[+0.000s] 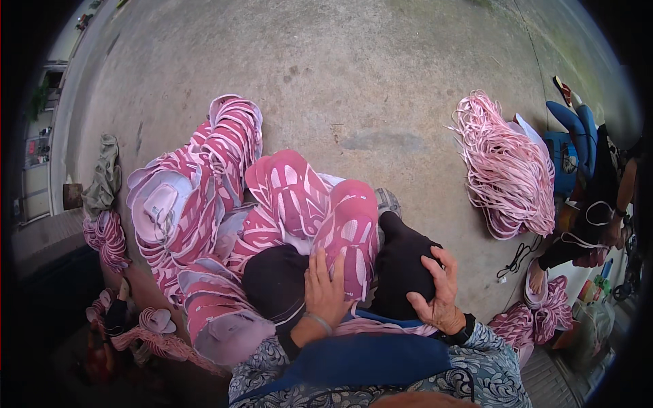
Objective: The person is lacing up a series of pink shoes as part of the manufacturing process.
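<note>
My left hand (325, 289) lies with fingers stretched out on the lower end of a pink and white shoe upper (350, 228), which rests against my knees. Another pink shoe upper (289, 187) leans beside it on the left. My right hand (439, 292) is spread over my black-clad right knee and holds nothing. Pink shoelaces (388, 328) lie across my lap, above a navy apron (374, 360). Stacked pink uppers (197, 197) are heaped on the ground to my left, with more uppers (218, 306) close to my left thigh.
On the concrete floor (360, 81) at the right lies a heap of uppers with long pink laces (507, 170). A person (602, 197) sits beyond it, near a blue stool (559, 160). More uppers (544, 309) lie at the lower right. Another person's arm (119, 309) shows at lower left.
</note>
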`<action>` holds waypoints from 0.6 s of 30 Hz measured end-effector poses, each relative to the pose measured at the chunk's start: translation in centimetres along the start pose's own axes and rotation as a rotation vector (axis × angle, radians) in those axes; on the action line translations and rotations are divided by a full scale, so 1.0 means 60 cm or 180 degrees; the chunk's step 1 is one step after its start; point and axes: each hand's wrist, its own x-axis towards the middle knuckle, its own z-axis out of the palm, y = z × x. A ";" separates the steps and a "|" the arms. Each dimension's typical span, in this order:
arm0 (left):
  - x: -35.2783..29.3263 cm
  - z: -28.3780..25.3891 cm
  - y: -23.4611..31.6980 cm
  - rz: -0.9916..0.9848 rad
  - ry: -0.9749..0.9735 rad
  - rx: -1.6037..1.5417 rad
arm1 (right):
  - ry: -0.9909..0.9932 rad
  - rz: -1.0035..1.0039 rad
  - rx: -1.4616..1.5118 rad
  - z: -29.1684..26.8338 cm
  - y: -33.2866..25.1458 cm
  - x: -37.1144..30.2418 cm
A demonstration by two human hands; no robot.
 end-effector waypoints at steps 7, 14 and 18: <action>0.013 -0.015 0.012 0.0047 0.0507 -0.0457 | 0.0171 -0.0153 -0.0105 -0.006 -0.002 0.015; -0.007 0.007 -0.001 0.0198 0.0787 -0.0222 | 0.0336 -0.0372 -0.0109 0.006 0.002 0.024; -0.016 0.022 -0.005 0.0187 0.0977 -0.0098 | 0.0430 -0.0679 -0.0864 0.005 -0.030 0.022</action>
